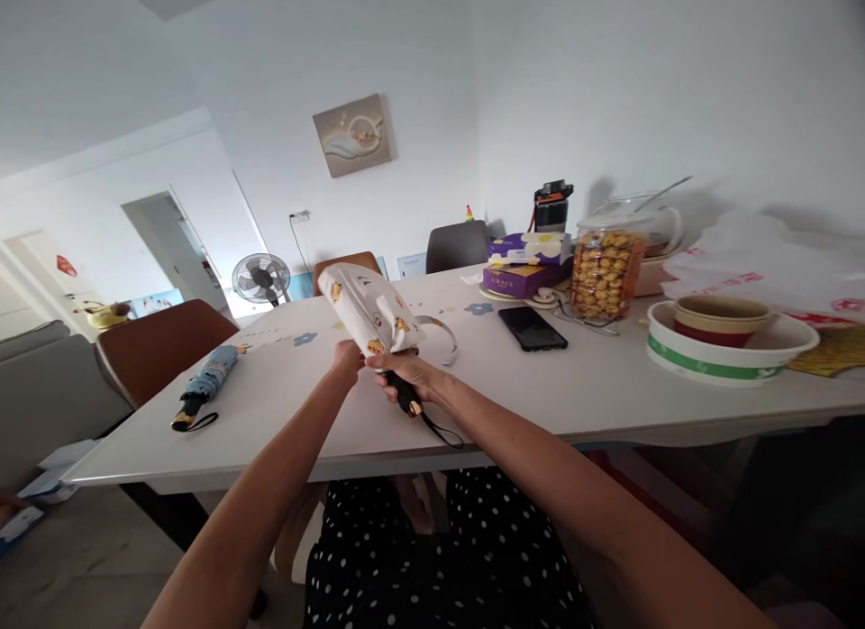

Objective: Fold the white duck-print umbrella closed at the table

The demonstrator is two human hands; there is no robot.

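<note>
The right hand (409,377) is gripping one white cloth umbrella (368,309) by its smooth black handle (405,396), fingers curled round, over the table (527,386); one strap (447,333) is curving loose. The left hand (348,354) is sitting just beside it, fingers partly hidden, its closure impossible to tell. One ruffled blue umbrella (211,375), one flat phone (532,328) and one clear cylindrical jar (608,273) are resting nearby.

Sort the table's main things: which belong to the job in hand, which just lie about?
Job in hand:
white cartoon-patterned fabric umbrella, its black handle in the right hand

Seemingly lying about:
blue fabric umbrella
black rectangular phone
clear jar of golden snacks
purple cardboard box
white round bowl with green band
</note>
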